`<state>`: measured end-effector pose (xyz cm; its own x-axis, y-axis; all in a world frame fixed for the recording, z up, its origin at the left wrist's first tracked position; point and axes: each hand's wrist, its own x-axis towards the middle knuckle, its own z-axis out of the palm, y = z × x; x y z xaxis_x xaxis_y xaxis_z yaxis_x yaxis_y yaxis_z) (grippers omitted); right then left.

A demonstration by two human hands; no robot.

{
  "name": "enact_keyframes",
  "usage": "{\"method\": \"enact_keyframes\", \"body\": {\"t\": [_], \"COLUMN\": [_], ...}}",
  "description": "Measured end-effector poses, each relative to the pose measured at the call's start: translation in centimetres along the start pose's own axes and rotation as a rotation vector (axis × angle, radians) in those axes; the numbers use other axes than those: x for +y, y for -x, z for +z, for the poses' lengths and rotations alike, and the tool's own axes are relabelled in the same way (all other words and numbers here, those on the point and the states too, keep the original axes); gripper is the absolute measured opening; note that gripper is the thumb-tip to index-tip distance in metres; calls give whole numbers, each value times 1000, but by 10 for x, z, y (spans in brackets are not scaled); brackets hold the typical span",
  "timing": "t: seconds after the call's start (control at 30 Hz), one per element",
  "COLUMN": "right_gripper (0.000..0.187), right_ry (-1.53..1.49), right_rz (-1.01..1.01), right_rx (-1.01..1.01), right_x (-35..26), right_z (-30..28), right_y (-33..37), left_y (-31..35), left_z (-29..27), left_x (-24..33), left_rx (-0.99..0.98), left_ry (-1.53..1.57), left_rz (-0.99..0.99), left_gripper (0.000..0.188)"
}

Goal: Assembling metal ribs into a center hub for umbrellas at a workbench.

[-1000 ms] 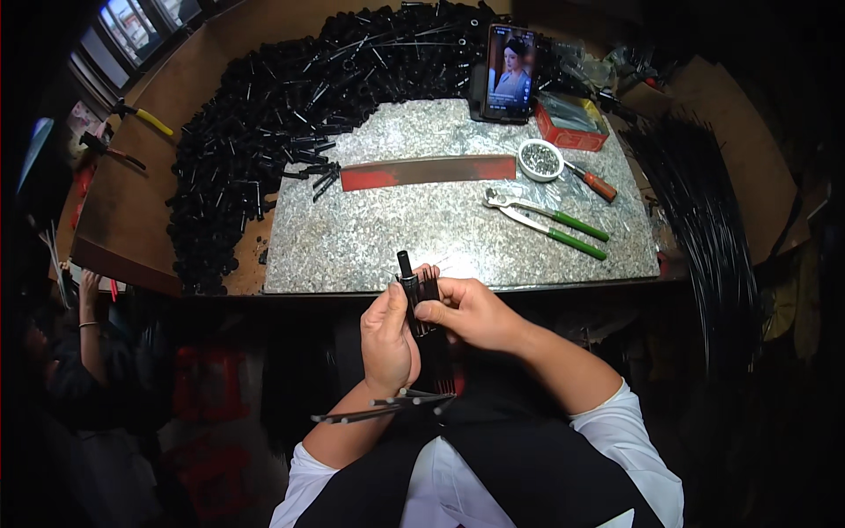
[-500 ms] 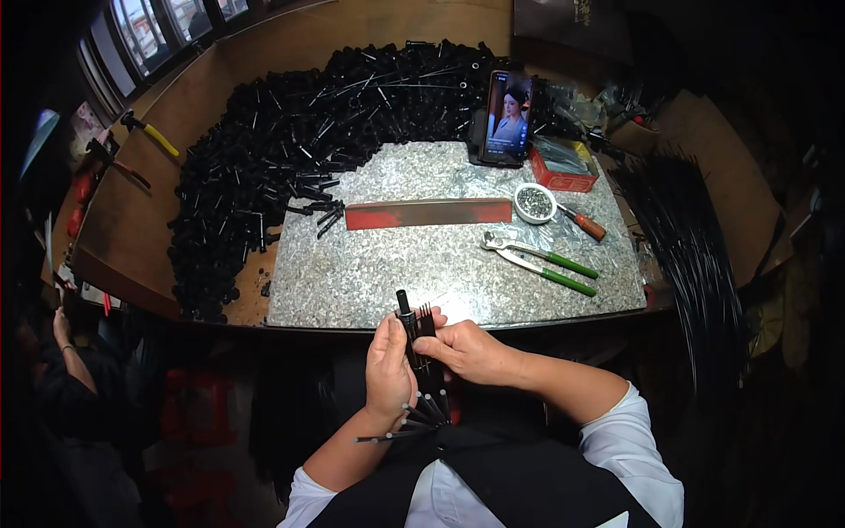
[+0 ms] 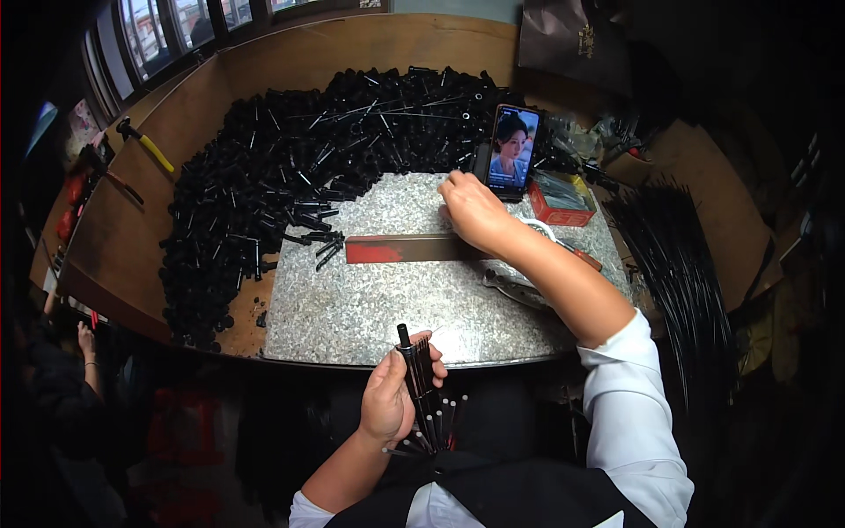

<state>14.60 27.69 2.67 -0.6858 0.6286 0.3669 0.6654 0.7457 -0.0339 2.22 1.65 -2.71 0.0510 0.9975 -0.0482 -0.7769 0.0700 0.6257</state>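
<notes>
My left hand (image 3: 388,400) is closed around an umbrella frame (image 3: 421,387), a black tube with a bundle of thin black ribs beside it. The tube's open end points up and away from me, and the light-tipped rib ends fan out towards my vest. Over the far part of the stone slab (image 3: 370,304), my right hand (image 3: 475,211) is closed, fingers curled down. Its fingertips are hidden, so what they hold cannot be made out. It is close to the phone (image 3: 513,150) and above the right end of a red and brown bar (image 3: 387,249).
A heap of black tubular parts (image 3: 290,141) covers the back and left. My right forearm partly hides the pincers (image 3: 515,287) and a white bowl (image 3: 539,227). A red box (image 3: 563,211) stands beyond, with long black rods (image 3: 682,255) at right. A hammer (image 3: 145,145) hangs left.
My right hand has left the umbrella frame and reached forward over the slab towards the phone. My left hand keeps its hold on the frame. The whole view has shifted slightly.
</notes>
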Motion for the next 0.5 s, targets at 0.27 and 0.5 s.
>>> {"method": "enact_keyframes", "body": {"t": [0.27, 0.5], "right_gripper": [64, 53], "right_ry": [148, 36], "right_rz": [257, 268], "right_rx": [-4, -100], "right_x": [45, 45], "right_z": [62, 59], "right_y": [-89, -99], "left_y": [-1, -4], "left_z": [-7, -5], "left_x": [1, 4], "left_rx": [73, 93], "left_ry": [6, -25], "left_rz": [-14, -8], "left_gripper": [44, 45]}}
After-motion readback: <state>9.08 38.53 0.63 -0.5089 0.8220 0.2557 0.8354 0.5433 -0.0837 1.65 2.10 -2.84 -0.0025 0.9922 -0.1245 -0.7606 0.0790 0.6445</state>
